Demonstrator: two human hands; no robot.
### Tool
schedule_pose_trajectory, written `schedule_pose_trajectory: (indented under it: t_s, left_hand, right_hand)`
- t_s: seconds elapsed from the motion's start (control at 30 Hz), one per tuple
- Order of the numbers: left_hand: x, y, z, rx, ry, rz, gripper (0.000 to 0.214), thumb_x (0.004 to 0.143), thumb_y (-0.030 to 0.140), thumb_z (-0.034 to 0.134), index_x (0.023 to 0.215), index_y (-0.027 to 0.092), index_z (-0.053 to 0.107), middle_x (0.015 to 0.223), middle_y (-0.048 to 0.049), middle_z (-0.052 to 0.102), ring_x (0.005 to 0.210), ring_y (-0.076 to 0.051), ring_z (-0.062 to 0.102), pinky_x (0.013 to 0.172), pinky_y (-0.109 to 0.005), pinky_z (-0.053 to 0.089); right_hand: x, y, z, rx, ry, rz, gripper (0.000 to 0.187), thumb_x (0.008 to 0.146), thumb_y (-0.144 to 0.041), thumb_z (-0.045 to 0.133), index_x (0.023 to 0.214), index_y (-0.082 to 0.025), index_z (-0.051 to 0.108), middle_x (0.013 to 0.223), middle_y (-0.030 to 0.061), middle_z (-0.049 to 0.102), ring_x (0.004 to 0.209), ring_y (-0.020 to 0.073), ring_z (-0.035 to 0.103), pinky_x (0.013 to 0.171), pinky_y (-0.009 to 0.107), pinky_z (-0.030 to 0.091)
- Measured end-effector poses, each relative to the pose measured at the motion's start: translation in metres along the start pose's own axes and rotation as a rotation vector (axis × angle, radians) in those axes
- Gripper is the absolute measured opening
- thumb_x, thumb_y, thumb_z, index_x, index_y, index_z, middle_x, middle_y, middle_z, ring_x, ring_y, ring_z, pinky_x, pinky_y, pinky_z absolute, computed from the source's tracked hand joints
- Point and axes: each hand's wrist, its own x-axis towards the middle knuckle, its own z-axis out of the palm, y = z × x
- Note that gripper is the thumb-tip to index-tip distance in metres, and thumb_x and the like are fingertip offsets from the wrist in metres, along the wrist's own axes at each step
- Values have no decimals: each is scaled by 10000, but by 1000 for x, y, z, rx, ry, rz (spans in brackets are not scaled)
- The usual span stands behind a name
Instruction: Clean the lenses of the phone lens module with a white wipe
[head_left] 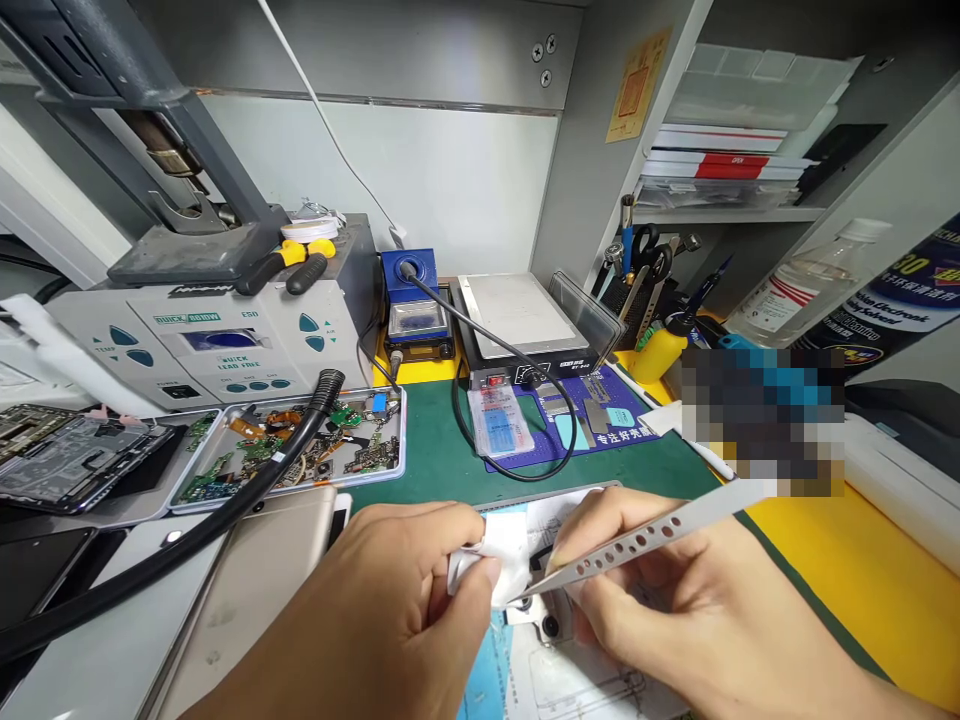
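My left hand (397, 580) is closed, pinching a folded white tissue or wipe (506, 545) between thumb and fingers. My right hand (690, 600) grips silver tweezers (645, 535) with a row of holes along the arm. Their pointed tip reaches down to the left, right beside the wipe. Just below the tip is a small metal part (551, 620) with dark round lenses, which looks like a phone camera module. Whether the tip touches it I cannot tell, and the right fingers hide some of it. Beneath both hands lies a printed sheet (562, 690) with a blue strip.
A tray (403, 455) of circuit boards and a black hose (281, 465) are on the left, near a rework station (225, 355). Behind the hands stands a heating plate (517, 315) with a looping cable. A yellow bottle (660, 350) and tool holder (637, 300) stand at right.
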Motion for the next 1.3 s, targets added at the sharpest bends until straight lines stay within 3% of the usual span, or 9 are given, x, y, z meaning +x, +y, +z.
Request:
schedule_pose_trajectory:
  t_s: [0.33,0.47,0.57,0.7,0.83,0.93,1.1,1.3]
  left_hand:
    - [0,-1,3,-106,-1,-46,347,819,279,467,528,215,287,457,54,264,441,-110,277,407,-243,124]
    - [-1,0,2,-154,-49,-88,329,825,274,457,548,219,288,448,75,223,397,-88,208,390,-251,79]
    - [-1,0,0,-287,-153,-221,333,826,343,459,573,225,277,451,92,163,410,-81,136,404,-259,49]
    - [1,-1,-3,-462,-249,-427,292,830,422,444,622,239,351,446,109,153,424,-82,119,415,-264,65]
    - [4,-3,-4,-528,-244,-452,274,831,444,458,664,231,420,465,103,329,365,-59,220,405,-235,136]
    - [6,-3,-5,-585,-237,-484,326,843,468,444,640,226,362,488,89,450,343,-53,307,408,-219,219]
    - [7,-2,-7,-607,-214,-453,342,817,478,498,633,230,353,485,71,502,345,-98,457,422,-240,173]
    - [10,-4,-8,-673,-91,-505,321,824,475,486,644,228,388,468,97,452,325,-60,352,381,-214,251]
  right_hand:
    - [-1,6,-2,-4,-20,34,53,753,-181,628,727,-205,588,600,-50,515,508,102,427,455,213,338]
    - [-1,6,-5,96,-56,60,41,791,-170,629,766,-195,608,576,-46,571,509,105,473,479,214,386]
    - [1,5,-8,258,-80,82,51,864,-213,617,824,-184,629,567,-24,655,507,117,566,516,227,479]
    - [6,7,-13,427,-77,81,97,911,-260,625,864,-175,628,586,3,721,486,114,635,507,203,502]
    - [8,10,-16,480,-61,85,137,917,-279,637,841,-166,626,583,23,731,489,128,655,532,225,523]
    - [7,12,-17,481,-52,91,153,920,-290,635,839,-161,635,580,26,728,480,124,639,537,236,530]
    - [9,12,-18,441,-39,109,182,917,-324,640,831,-165,632,569,19,720,461,112,621,519,218,486]
    - [9,10,-17,415,-20,141,219,882,-360,678,791,-167,629,559,13,701,444,110,591,492,218,443]
